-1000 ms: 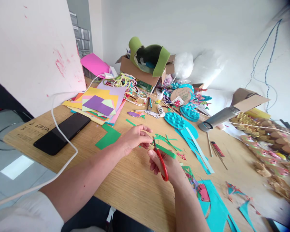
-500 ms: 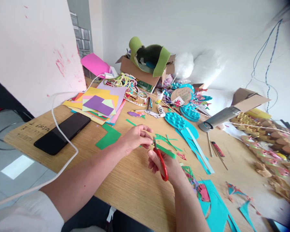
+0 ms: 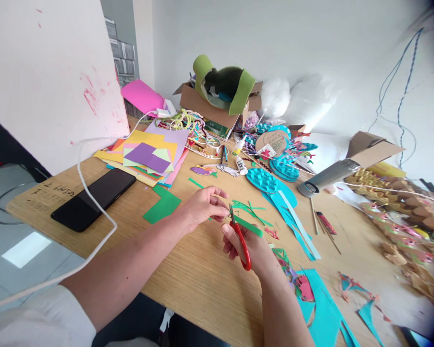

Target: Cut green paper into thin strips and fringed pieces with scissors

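Above the table (image 3: 188,284), the right hand (image 3: 262,253) was wrapped round red scissors (image 3: 245,248), with a green strip (image 3: 251,227) beside the blades. The left hand (image 3: 200,206), fingers half curled, met the tips; its hold was unclear. Green scraps (image 3: 252,208) lay beyond; a white cable (image 3: 115,225) crossed a phone (image 3: 110,188).

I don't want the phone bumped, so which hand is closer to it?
Left. The left hand is off to the right of the phone, with green paper lying between them; the right hand, holding the red scissors, is farther right.
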A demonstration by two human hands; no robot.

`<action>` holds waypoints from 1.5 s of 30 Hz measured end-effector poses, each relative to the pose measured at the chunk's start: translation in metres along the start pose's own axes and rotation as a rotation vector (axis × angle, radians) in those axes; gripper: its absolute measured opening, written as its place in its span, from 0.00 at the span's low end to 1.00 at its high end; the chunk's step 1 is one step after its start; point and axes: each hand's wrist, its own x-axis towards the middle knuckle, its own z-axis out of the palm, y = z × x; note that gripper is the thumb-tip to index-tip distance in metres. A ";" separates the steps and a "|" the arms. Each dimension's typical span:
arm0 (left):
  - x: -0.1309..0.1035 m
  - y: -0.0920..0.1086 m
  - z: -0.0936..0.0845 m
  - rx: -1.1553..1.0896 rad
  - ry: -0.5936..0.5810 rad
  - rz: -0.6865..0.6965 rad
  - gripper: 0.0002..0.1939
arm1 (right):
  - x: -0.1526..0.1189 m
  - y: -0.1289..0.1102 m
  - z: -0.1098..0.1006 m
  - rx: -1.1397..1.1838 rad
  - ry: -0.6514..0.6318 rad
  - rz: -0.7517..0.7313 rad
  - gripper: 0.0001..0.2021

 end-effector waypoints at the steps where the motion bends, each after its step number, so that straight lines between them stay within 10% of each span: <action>1: 0.001 0.000 0.000 -0.003 -0.001 0.002 0.21 | 0.000 0.000 0.000 0.001 0.002 0.000 0.21; 22: 0.003 0.000 -0.003 0.060 0.010 -0.012 0.20 | 0.000 -0.007 -0.003 -0.057 0.112 0.159 0.23; 32: 0.007 0.000 -0.019 0.864 0.131 -0.045 0.11 | -0.002 -0.009 -0.009 0.024 0.340 0.129 0.26; 39: 0.012 -0.008 -0.029 1.228 0.198 0.061 0.11 | 0.011 0.011 -0.007 -0.431 0.368 -0.155 0.05; 45: 0.013 -0.006 -0.033 1.198 0.253 0.089 0.11 | 0.023 0.023 0.004 -0.736 0.303 -0.149 0.06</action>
